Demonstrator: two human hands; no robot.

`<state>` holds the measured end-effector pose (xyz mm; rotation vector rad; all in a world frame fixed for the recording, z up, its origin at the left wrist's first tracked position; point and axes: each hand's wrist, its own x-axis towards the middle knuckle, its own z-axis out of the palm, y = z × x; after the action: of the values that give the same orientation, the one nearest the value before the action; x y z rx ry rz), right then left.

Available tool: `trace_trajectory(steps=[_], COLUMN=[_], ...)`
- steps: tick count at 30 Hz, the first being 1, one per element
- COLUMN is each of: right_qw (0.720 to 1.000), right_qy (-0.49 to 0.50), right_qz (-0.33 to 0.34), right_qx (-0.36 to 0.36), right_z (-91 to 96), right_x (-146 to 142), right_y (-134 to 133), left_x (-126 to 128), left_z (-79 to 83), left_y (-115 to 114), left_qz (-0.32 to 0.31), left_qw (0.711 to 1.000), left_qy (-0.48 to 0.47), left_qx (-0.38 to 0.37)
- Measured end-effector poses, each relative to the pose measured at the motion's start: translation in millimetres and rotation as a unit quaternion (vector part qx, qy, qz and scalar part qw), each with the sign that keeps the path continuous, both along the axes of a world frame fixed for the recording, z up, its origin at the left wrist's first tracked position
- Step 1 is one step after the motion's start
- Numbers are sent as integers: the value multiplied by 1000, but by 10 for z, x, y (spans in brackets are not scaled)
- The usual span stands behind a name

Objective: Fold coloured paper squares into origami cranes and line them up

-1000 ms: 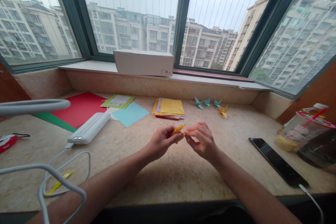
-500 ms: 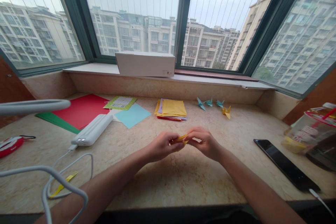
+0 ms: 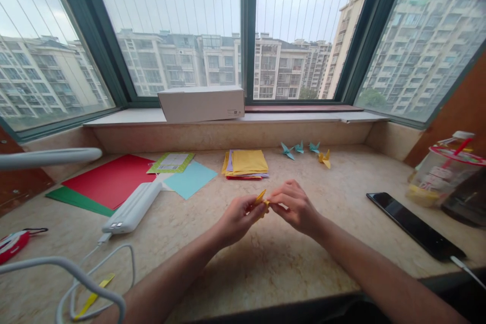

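A small folded piece of yellow paper [image 3: 260, 196] is held above the counter, between my two hands. My left hand [image 3: 240, 215] pinches it between thumb and fingers, one pointed flap standing up. From the other side, my right hand [image 3: 294, 207] grips its edge with thumb and forefinger; the fingers partly hide the fold. Behind my hands lies a stack of coloured paper [image 3: 248, 163], yellow on top. Right of the stack stand several folded paper cranes, among them a blue crane [image 3: 287, 151] and a yellow crane [image 3: 324, 159].
At left lie red paper [image 3: 110, 179], light blue paper [image 3: 191, 178] and a white power bank [image 3: 132, 207] with a looping cable [image 3: 131, 263]. A black phone [image 3: 413, 225] and a plastic cup [image 3: 436, 177] sit at right. A white box [image 3: 201, 105] stands on the sill.
The view has tilted up and shifted slightly. In my hands the yellow paper has turned, its pointed flap now more upright, and my right fingers have moved to its right edge.
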<state>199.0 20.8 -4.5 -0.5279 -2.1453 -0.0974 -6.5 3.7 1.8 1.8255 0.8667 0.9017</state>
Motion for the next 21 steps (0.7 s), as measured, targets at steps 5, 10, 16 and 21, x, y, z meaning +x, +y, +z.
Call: trace_trajectory(steps=[5,10,16,21], right_qw=[998,994,996,1000], right_qy=[-34,-60,-45,8], right_qz=[-16,-38,-30,-10], right_qx=[53,81,76,28], right_z=[18,44,55,29], right_x=[50,65,43,17], right_y=[-4,-34,-50,-40], left_x=[-12,0,29,21], left_z=[-36,-26,-12,-15], left_y=[5,-3,-24,-28], left_qz=[26,38,68,96], left_qw=[999,998,995,994], left_qy=[-27,-38,-60,-43], left_qx=[-6,-21,-32,14])
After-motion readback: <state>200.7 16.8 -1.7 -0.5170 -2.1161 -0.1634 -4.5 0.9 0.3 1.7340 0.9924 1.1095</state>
